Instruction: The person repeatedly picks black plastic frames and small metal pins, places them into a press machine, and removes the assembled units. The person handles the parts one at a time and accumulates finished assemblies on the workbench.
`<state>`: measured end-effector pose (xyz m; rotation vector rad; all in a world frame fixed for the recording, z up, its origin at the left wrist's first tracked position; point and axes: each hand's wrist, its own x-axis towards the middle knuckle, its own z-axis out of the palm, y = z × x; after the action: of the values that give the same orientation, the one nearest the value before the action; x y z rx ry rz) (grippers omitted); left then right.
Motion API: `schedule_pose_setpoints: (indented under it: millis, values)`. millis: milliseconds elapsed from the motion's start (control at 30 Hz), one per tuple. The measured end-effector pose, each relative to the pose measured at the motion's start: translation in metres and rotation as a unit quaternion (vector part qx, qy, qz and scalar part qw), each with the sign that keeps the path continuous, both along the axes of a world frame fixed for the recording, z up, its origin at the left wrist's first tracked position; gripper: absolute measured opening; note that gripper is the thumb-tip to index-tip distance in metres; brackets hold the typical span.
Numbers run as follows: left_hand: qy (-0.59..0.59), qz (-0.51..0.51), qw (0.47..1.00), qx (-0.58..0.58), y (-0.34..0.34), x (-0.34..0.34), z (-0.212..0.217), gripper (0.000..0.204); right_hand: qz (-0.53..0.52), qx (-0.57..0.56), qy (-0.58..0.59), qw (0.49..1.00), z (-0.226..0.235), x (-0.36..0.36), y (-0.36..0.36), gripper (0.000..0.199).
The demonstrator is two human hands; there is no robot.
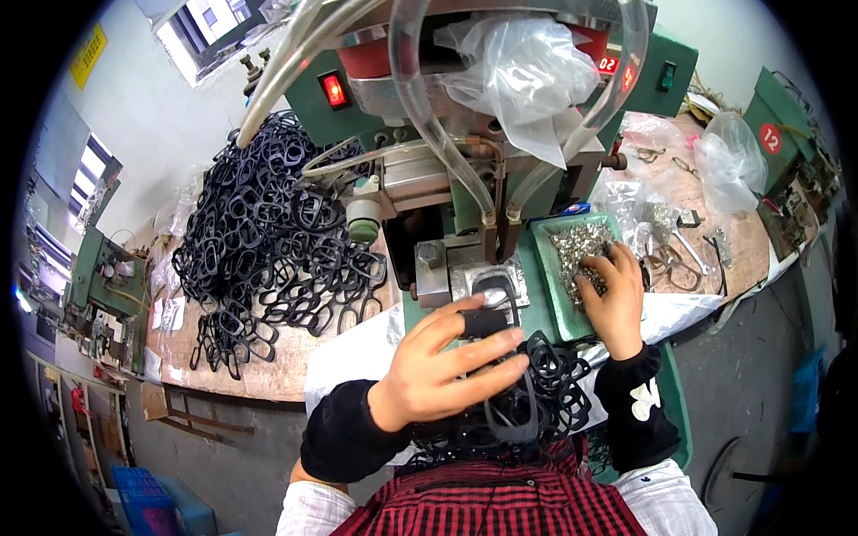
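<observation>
A dark plastic eyeglass frame (517, 420) stands on edge under the machine head, its upper end at the metal fixture (433, 272). My left hand (438, 366) holds this frame, with a black cover on one finger and the other fingers reaching across it. Over at the green tray (547, 290), my right hand (617, 295) dips curled fingertips into a heap of small shiny metal parts (579, 248). Whatever lies between those fingertips is too small to make out. More dark frames (559, 380) lie in a pile just below the fixture, close to my body.
A large heap of dark eyeglass frames (268, 223) covers the table to the left. Clear hoses (420, 107) and a plastic bag (523, 76) hang about the green machine (313, 112). On the right table lie a wrench (693, 252), loose glasses (672, 272) and a plastic bag (728, 165).
</observation>
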<state>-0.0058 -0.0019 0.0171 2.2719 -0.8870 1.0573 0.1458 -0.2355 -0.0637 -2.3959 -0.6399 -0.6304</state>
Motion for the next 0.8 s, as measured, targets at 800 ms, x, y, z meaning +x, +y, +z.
schedule_pose_setpoints:
  millis: [800]
  values:
    - [0.003,0.643,0.765,-0.038,0.197,-0.012,-0.032,0.012,0.094,0.232,0.158,0.955,0.007,0.004,0.015,0.013]
